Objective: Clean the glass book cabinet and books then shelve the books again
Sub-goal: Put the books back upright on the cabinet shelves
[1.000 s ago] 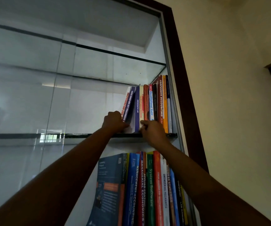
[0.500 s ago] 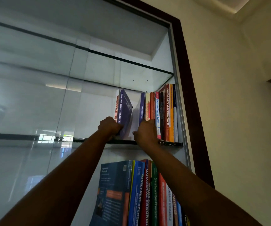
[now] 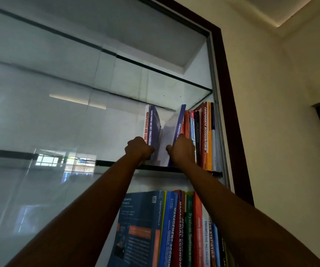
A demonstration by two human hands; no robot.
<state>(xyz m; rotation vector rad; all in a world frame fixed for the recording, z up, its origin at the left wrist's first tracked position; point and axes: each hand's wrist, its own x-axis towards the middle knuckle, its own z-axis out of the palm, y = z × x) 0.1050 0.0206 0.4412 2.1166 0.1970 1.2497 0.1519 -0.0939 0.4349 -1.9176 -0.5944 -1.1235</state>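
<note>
Hands are both held up at the glass shelf (image 3: 105, 163) of the cabinet. The left hand (image 3: 139, 149) is curled round the lower spines of a two-book pair (image 3: 153, 124), one red-and-white volume and one purple. The right hand (image 3: 183, 151) is closed on the foot of the leaning purple book (image 3: 180, 122), with the thumb seen on its pale left face and the fingers bent over the spine side. A second ago the pair was slumped rightward onto that book. Now it is stood nearly upright and drawn left, so a wedge-shaped gap is opened between the two. The leaning purple book is tipped right against the upright row (image 3: 205, 128), which is packed toward the right wall beside the cabinet frame (image 3: 230, 112). The head view is also tilted up a little more than before. No cloth is seen in either hand, and the lower row (image 3: 174, 228) is already stood in place under the shelf, so the moment is judged to be reshelving, not wiping. The books are probably being split to square them up or to open a slot; which one cannot be told. Nothing is seen propping the pair on its left, so a topple is likely if it is released before being pushed back against the others.
</note>
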